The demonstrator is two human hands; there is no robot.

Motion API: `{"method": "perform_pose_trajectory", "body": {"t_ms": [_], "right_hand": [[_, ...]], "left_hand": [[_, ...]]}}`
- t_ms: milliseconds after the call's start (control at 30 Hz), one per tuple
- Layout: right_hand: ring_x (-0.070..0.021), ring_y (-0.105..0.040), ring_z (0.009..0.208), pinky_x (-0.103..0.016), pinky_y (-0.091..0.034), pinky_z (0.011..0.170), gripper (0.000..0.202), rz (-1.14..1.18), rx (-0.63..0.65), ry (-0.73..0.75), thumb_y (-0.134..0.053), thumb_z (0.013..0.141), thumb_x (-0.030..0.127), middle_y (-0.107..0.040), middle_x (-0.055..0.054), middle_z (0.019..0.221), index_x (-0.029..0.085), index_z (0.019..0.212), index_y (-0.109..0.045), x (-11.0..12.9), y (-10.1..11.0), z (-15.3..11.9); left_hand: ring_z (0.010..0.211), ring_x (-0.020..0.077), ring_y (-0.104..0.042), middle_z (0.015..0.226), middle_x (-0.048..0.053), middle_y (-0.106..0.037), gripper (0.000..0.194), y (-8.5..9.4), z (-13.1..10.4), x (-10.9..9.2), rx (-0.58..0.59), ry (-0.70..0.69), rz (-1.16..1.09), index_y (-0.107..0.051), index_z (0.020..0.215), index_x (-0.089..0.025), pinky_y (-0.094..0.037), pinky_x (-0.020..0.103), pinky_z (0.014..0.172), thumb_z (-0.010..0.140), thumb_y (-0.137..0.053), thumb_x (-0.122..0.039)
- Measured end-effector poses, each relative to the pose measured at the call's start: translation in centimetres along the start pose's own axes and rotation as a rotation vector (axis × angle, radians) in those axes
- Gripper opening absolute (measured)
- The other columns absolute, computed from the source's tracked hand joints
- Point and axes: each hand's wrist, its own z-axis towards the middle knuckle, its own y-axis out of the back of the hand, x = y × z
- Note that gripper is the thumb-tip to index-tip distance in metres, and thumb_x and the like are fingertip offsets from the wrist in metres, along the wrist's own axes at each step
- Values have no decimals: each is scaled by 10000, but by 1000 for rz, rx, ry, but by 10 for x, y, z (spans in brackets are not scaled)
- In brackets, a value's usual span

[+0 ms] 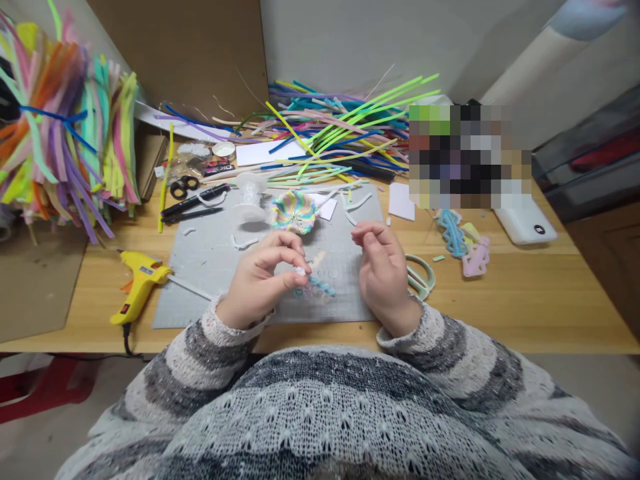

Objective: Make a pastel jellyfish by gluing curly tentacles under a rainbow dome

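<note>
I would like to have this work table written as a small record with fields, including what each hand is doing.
Left hand: holds a small white piece between the fingers
Right hand: raised, fingers curled; anything held cannot be made out
On the grey mat: pastel striped piece, clear spool
Left of the mat: yellow glue gun, its white stick reaching over the mat
Beside right hand: pale green handle, partly hidden
Behind the mat: loose, many-coloured fuzzy stems
Unreadable: pixelated patch, back right
</note>
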Motion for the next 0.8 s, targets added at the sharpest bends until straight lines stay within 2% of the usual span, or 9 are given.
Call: {"method": "perform_pose_trajectory", "body": {"t_ms": [100,233,433,800], "right_hand": [[-162,-543,893,-319,-402,869,116,7,-44,-65,-560,909,350,-602,2,887,276,887,-647,-7,2,2],[-160,-542,879,-315,-405,856,115,-3,-35,-112,-570,895,357,-602,6,875,269,872,-641,-11,2,3],[-157,-545,869,-312,-402,849,113,7,-30,-135,-583,884,357,-609,10,865,269,860,-649,-12,2,3],[-156,-562,886,-323,-401,871,112,14,-3,-200,-588,884,355,-634,21,874,280,863,-668,-14,2,2]], "left_hand": [[855,176,-540,837,33,-584,92,0,0,2,-43,18,-78,-749,743,-239,-439,344,837,758,-772,-327],[894,170,-527,864,34,-576,80,0,-2,7,-118,49,-179,-757,760,-256,-416,318,859,775,-761,-334],[821,138,-491,858,19,-555,176,-1,1,10,-206,128,-349,-732,708,-231,-396,261,781,757,-771,-396],[769,120,-470,819,1,-535,321,-6,3,4,-267,223,-665,-647,613,-186,-400,242,722,706,-798,-454]]}}
